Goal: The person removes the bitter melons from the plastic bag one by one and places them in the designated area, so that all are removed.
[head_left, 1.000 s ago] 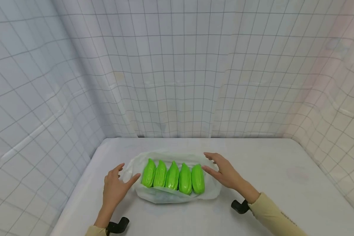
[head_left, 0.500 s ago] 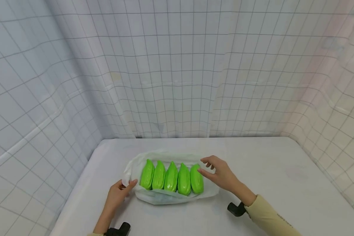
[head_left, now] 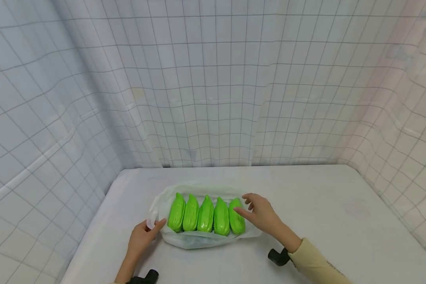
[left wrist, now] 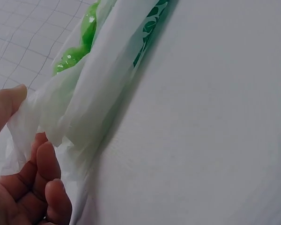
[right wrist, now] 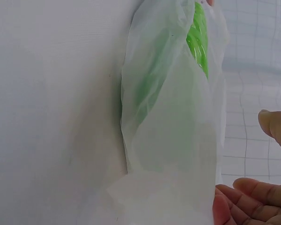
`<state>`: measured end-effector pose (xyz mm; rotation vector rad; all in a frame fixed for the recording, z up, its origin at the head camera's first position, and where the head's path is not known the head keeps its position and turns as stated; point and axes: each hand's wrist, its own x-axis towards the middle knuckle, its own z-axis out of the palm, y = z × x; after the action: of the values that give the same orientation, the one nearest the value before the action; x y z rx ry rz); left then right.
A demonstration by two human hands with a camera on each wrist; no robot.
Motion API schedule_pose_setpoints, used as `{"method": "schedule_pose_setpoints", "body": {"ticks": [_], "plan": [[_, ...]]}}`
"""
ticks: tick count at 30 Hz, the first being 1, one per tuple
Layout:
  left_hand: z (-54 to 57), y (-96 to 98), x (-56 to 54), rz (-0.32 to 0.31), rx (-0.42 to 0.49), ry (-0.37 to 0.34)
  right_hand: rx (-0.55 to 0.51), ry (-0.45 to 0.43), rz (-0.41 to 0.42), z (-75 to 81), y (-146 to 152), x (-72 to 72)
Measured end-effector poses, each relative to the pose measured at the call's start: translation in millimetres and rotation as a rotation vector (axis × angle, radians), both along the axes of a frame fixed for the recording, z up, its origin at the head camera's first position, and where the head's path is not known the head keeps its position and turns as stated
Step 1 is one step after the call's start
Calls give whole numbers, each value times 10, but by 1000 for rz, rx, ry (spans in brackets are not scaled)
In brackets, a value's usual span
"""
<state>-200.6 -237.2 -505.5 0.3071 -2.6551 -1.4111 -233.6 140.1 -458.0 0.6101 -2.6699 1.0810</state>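
Observation:
A thin white plastic bag (head_left: 195, 241) lies across the table, its upper side gaping. In a row inside rest several glossy green ridged gourds (head_left: 206, 215), tips pointing away from me. My left hand (head_left: 140, 238) is at the bag's left end; the left wrist view has its thumb (left wrist: 10, 104) and fingers (left wrist: 48, 161) pinching the thin plastic. At the right end, my right hand (head_left: 264, 215) hovers beside the rightmost gourd with thumb and fingers spread. Its fingertips (right wrist: 221, 208) are right at the bag's edge in the right wrist view. Green print (left wrist: 152, 26) shows on the bag's side.
The table (head_left: 316, 205) has a white cover. White grid-patterned curtains (head_left: 206, 86) hang behind it and along both sides. Each wrist carries a black camera mount (head_left: 278, 257).
My left hand has lowered to the bag's left end and now pinches its plastic. My right hand has shifted slightly left and nearer to me, over the bag's right end.

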Motion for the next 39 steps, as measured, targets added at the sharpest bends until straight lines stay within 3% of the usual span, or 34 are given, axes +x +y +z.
{"method": "schedule_pose_setpoints", "body": {"ticks": [7, 17, 39], "plan": [[-50, -33, 0, 4, 63, 19, 31, -76, -69, -28, -46, 22], [-97, -34, -3, 10, 65, 11, 58, -151, -111, -80, -81, 45], [-110, -74, 5, 10, 72, 18, 22, -276, -129, -218, -163, 54]]}}
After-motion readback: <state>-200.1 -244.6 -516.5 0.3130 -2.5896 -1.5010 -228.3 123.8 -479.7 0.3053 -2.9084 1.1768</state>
